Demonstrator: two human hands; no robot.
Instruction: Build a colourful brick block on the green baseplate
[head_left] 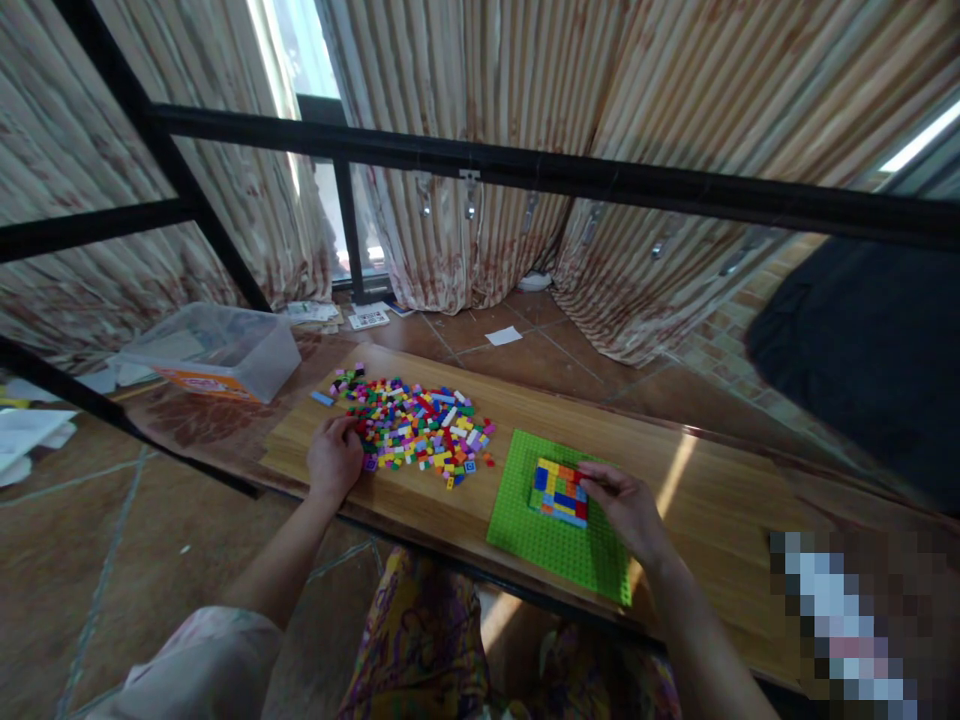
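Observation:
My left hand (336,458) rests at the left edge of a spread pile of loose toy bricks (420,425), its fingers curled in among them. Whether a brick is in those fingers is too small to make out. On the green baseplate (517,540) stands a small block of joined bricks (559,492) in yellow, blue, red and orange. My right hand (622,505) reaches in from the right, with thumb and fingers pinched at the block's upper right corner, by a red brick (577,477). The fingertips partly cover that corner.
A wooden board (697,540) carries the bricks and the baseplate. A clear plastic box (217,345) with an orange label stands at the back left. Black metal bars (480,155) cross in front of the curtains. A dark rounded object (862,350) is at the right.

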